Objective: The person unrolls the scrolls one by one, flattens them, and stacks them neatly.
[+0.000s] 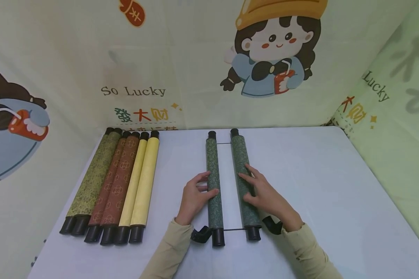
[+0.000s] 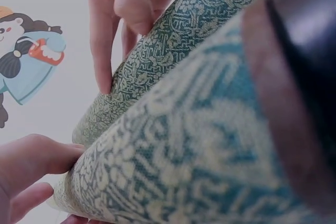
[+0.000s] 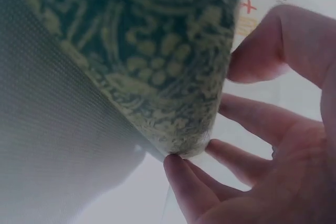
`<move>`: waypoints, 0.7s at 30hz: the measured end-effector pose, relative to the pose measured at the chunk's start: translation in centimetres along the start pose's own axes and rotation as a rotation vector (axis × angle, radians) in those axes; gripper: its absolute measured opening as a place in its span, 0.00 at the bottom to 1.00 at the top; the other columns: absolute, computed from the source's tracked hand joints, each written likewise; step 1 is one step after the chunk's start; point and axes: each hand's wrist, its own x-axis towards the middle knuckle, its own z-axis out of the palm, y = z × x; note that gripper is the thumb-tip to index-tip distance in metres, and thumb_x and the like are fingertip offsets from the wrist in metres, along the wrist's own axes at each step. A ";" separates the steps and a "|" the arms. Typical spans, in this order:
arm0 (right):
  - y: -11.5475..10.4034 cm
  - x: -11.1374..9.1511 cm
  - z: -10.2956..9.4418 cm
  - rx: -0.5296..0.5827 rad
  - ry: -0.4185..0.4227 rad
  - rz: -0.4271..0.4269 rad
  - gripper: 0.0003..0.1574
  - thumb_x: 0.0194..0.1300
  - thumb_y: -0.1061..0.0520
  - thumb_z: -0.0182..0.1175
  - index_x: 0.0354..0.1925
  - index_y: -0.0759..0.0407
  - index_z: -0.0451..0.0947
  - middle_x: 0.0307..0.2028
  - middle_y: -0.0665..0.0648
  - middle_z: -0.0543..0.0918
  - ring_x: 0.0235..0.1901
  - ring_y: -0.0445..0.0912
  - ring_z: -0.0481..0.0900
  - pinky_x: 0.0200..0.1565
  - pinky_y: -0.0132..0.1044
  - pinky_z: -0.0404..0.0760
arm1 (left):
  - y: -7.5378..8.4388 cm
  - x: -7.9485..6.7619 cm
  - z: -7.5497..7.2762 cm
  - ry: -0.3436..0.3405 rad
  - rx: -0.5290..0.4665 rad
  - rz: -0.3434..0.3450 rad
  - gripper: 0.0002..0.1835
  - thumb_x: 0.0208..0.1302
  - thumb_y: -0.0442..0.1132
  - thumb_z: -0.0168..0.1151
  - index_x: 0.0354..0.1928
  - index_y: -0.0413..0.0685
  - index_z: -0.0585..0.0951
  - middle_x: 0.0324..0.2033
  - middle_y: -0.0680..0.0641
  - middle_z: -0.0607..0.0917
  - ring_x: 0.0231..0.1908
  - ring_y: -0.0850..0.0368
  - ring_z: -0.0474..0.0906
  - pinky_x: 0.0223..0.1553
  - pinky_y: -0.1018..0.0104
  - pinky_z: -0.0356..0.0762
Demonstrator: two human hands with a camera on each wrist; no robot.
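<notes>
A green patterned scroll (image 1: 214,209) with black end knobs lies partly unrolled on the white table, its two rolls roughly parallel with a pale strip between them. Around the middle of the left roll, my left hand (image 1: 194,197) has its thumb on the near right side and its fingers on the left. My right hand (image 1: 267,195) holds the right roll (image 1: 241,155), fingertips and thumb bent over it. Close up in the left wrist view, the woven green cover (image 2: 173,145) fills much of the picture. Fingertips touch the roll (image 3: 157,61) in the right wrist view.
Several rolled scrolls lie side by side at the table's left: olive (image 1: 94,178), brown (image 1: 120,182) and yellow (image 1: 145,182). Behind the white table (image 1: 317,186) hangs a printed cloth (image 1: 195,69) with cartoon figures. A black wrist-worn device (image 1: 201,235) sits near the scroll's near end.
</notes>
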 end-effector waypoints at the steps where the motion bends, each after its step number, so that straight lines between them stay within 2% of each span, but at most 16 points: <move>1: 0.0 0.0 0.0 -0.010 0.009 0.003 0.36 0.62 0.64 0.59 0.69 0.67 0.67 0.75 0.69 0.52 0.72 0.68 0.54 0.57 0.59 0.71 | 0.0 0.0 0.0 -0.002 0.002 -0.002 0.31 0.53 0.36 0.75 0.62 0.47 0.79 0.52 0.37 0.82 0.46 0.43 0.85 0.43 0.54 0.84; 4: -0.2 0.1 0.1 -0.036 0.038 0.015 0.36 0.63 0.60 0.66 0.67 0.68 0.70 0.74 0.70 0.54 0.70 0.69 0.57 0.61 0.64 0.69 | 0.0 0.0 0.0 -0.005 0.005 -0.004 0.31 0.53 0.36 0.75 0.61 0.47 0.79 0.52 0.37 0.82 0.47 0.43 0.85 0.43 0.54 0.84; 8: -0.3 0.1 0.1 -0.050 0.058 0.026 0.38 0.59 0.58 0.72 0.65 0.69 0.71 0.73 0.72 0.57 0.69 0.70 0.59 0.62 0.63 0.69 | 0.0 0.0 0.0 -0.006 0.003 -0.010 0.31 0.53 0.36 0.75 0.61 0.47 0.79 0.53 0.37 0.82 0.47 0.43 0.84 0.44 0.54 0.84; 15: -0.1 -0.2 -0.5 -0.015 0.060 0.033 0.38 0.60 0.62 0.69 0.66 0.72 0.68 0.72 0.72 0.58 0.69 0.69 0.60 0.62 0.62 0.69 | -0.2 0.1 -0.2 -0.016 -0.018 -0.014 0.31 0.53 0.36 0.75 0.62 0.48 0.79 0.54 0.37 0.82 0.48 0.44 0.84 0.45 0.54 0.84; 21: 0.6 -0.6 -0.9 0.022 0.042 0.021 0.39 0.61 0.65 0.63 0.69 0.70 0.64 0.72 0.74 0.55 0.70 0.69 0.57 0.60 0.63 0.70 | -0.2 0.2 -0.1 -0.018 -0.012 -0.021 0.31 0.53 0.36 0.75 0.62 0.48 0.78 0.54 0.37 0.82 0.48 0.44 0.84 0.45 0.53 0.84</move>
